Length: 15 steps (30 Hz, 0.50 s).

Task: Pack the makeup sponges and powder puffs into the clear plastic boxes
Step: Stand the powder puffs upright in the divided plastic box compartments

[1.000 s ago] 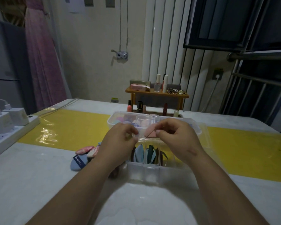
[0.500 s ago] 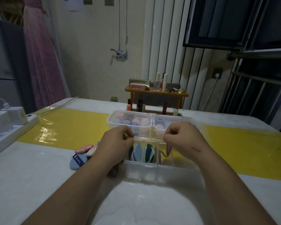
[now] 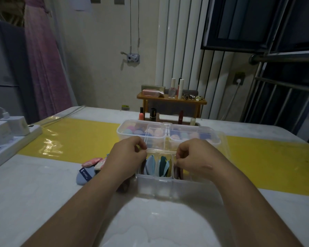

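The near clear box (image 3: 168,187) stands in front of me, and its compartments hold upright powder puffs, a light blue one (image 3: 150,164) and a teal one (image 3: 163,164). My right hand (image 3: 193,157) pinches a dusky pink puff (image 3: 177,172) standing in the right compartment. My left hand (image 3: 128,155) is curled, with its fingertips on the box's back-left rim. Behind it stands a second clear box (image 3: 125,134) holding round sponges in several colours. Loose puffs lie left of the near box: a blue labelled one (image 3: 83,175), a pink patterned one (image 3: 91,161) and a dark one (image 3: 123,186) by my left wrist.
A white power strip (image 3: 12,145) with chargers plugged in runs along the table's left edge. A glossy yellow band (image 3: 75,139) crosses the table. At the far edge, a small wooden shelf (image 3: 171,101) carries bottles, with lipsticks (image 3: 141,115) in front of it.
Both hands held the pink puff above the box; my right hand has since lowered it into the right compartment, and my left hand has dropped to the box's rim.
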Available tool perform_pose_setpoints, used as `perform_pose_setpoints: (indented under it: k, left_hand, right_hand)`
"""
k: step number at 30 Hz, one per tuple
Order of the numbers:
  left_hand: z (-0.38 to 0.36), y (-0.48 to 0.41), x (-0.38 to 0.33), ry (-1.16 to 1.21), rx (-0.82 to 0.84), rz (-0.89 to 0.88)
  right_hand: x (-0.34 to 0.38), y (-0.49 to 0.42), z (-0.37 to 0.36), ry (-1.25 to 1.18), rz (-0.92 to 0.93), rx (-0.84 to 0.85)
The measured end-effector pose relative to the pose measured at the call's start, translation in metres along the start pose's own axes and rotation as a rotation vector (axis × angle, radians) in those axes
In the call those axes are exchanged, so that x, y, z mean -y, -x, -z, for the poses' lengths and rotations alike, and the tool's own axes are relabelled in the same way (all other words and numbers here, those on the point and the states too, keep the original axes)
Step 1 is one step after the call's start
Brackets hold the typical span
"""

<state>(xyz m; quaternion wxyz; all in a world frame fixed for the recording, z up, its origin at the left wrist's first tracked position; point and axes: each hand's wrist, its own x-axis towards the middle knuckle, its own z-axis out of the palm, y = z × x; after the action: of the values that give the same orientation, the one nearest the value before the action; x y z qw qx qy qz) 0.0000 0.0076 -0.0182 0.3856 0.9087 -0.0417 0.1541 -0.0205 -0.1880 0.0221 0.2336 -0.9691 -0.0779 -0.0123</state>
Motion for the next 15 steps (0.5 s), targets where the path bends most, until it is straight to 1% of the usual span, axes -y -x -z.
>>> perform_pose_setpoints:
  k: [8, 12, 15]
  left_hand:
    - [0.0003, -0.0002, 0.0006, -0.002, 0.004, 0.003]
    - [0.0019, -0.0031, 0.0046, 0.016, 0.010, 0.014]
    - [0.0074, -0.0061, 0.0085, 0.090, 0.006, 0.026]
  right_hand:
    - [0.0002, 0.0014, 0.0013, 0.009, -0.011, 0.073]
    - [-0.0026, -0.0014, 0.0010, -0.064, 0.025, 0.046]
    - [-0.0046, -0.0031, -0.0003, -0.140, 0.053, -0.001]
